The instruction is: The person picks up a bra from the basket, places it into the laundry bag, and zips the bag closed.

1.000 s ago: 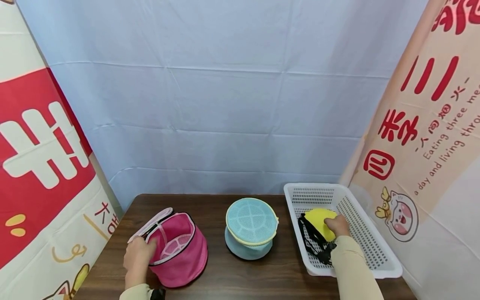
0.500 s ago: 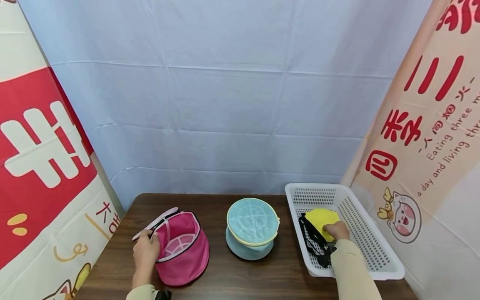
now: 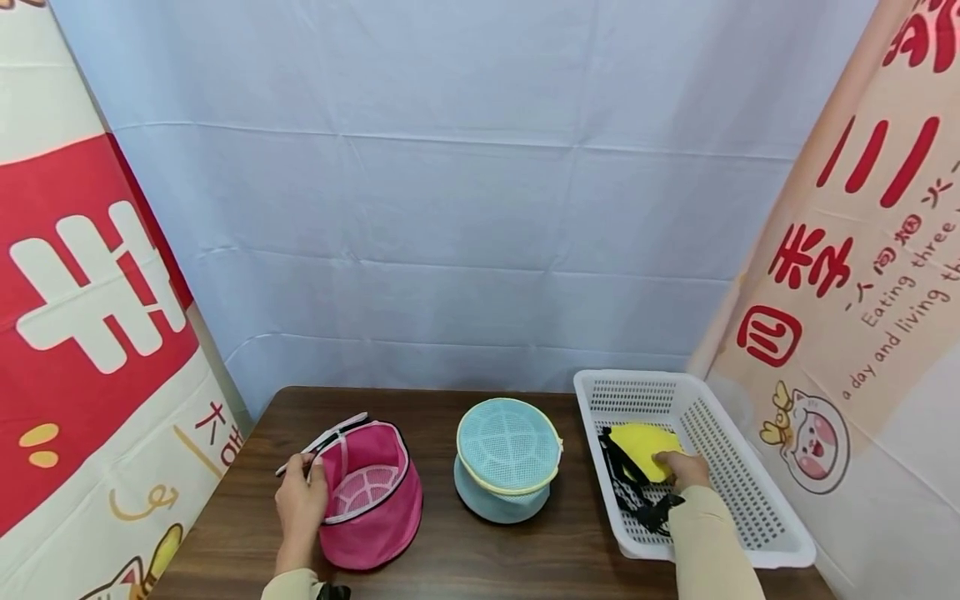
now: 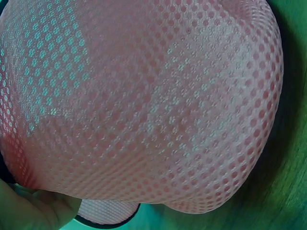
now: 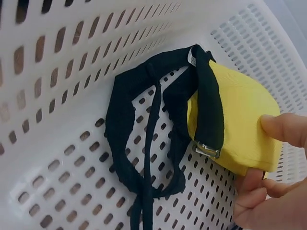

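In the head view, a pink mesh laundry bag (image 3: 375, 533) stands on the left, its lid (image 3: 326, 442) folded back to the left. My left hand (image 3: 302, 504) grips the bag's rim by the lid; the left wrist view has pale pink mesh (image 4: 158, 105) filling most of it, the hand (image 4: 36, 211) at its lower left corner. Inside the white basket (image 3: 780, 542), my right hand (image 3: 688, 471) pinches a yellow garment with black straps (image 5: 240, 115). One strap (image 5: 210, 105) has a metal slider (image 5: 206, 150). The garment's exact kind is unclear.
Between bag and basket stands a light blue mesh laundry bag (image 3: 510, 450) with yellow trim, its lid on top. All rest on a brown wooden table (image 3: 450, 562). A pale blue cloth (image 3: 450, 208) hangs behind, with printed cloths on both sides.
My left hand has shifted right and slightly up along the pink bag's rim. My right hand stays on the yellow garment. The view has turned slightly left.
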The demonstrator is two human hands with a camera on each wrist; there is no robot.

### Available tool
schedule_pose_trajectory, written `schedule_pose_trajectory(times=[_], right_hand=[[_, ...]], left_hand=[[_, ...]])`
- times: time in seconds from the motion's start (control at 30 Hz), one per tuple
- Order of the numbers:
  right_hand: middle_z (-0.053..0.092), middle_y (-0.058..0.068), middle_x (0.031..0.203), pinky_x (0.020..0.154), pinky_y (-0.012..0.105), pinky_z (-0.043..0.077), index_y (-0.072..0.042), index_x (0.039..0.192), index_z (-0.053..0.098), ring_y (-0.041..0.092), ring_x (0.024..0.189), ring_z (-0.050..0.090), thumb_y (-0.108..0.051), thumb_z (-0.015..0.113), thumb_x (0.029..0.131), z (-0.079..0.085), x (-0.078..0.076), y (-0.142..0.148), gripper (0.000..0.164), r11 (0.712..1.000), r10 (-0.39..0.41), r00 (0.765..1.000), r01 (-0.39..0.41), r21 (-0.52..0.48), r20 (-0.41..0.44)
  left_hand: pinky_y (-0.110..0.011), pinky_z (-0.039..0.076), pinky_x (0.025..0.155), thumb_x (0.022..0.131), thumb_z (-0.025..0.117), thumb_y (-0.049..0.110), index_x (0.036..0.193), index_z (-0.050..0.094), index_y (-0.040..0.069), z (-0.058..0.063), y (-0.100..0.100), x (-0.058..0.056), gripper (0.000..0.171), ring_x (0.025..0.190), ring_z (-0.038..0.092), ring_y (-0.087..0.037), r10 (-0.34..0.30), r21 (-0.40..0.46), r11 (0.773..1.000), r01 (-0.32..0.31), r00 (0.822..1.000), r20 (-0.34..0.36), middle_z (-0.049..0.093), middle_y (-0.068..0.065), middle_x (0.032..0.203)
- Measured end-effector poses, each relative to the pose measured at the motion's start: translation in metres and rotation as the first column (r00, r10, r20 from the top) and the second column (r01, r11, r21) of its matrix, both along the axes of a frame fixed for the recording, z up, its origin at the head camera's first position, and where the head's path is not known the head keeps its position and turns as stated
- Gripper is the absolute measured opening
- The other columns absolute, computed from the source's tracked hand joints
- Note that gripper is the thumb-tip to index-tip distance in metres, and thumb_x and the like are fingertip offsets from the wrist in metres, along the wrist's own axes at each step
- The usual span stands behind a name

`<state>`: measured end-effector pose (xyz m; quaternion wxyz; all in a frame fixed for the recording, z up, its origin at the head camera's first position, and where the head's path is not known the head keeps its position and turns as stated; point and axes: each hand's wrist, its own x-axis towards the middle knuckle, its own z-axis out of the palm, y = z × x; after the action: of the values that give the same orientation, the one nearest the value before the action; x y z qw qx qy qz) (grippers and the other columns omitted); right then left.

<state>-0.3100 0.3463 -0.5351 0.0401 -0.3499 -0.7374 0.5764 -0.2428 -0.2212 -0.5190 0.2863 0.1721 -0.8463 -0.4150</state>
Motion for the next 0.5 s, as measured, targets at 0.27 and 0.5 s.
schedule_pose_trajectory(times=[0.27,0.5], right_hand=[[0.041,0.018,0.088,0.048,0.031,0.036,0.014,0.112,0.039,0.017,0.055,0.039,-0.003,0.065,0.078,-0.006,-0.004,0.005,0.046,0.976,-0.055,0.998,0.046,-0.212,-0.039],[0.048,0.006,0.065,0.045,0.025,0.036,0.003,0.094,0.057,0.011,0.051,0.043,-0.002,0.057,0.084,-0.002,-0.002,0.014,0.011,0.927,0.031,0.997,-0.054,-0.371,-0.066]], left_hand=[[-0.056,0.037,0.076,0.092,0.052,0.011,0.101,0.054,0.003,-0.007,0.003,-0.004,0.012,0.094,0.052,-0.051,0.0,0.029,1.0,0.001,0.999,-0.036,0.06,-0.026,0.101],[-0.054,0.037,0.077,0.092,0.053,0.011,0.101,0.055,0.004,-0.009,0.004,-0.007,0.012,0.094,0.053,-0.048,-0.02,0.057,0.998,0.022,0.999,-0.043,0.061,-0.023,0.099]])
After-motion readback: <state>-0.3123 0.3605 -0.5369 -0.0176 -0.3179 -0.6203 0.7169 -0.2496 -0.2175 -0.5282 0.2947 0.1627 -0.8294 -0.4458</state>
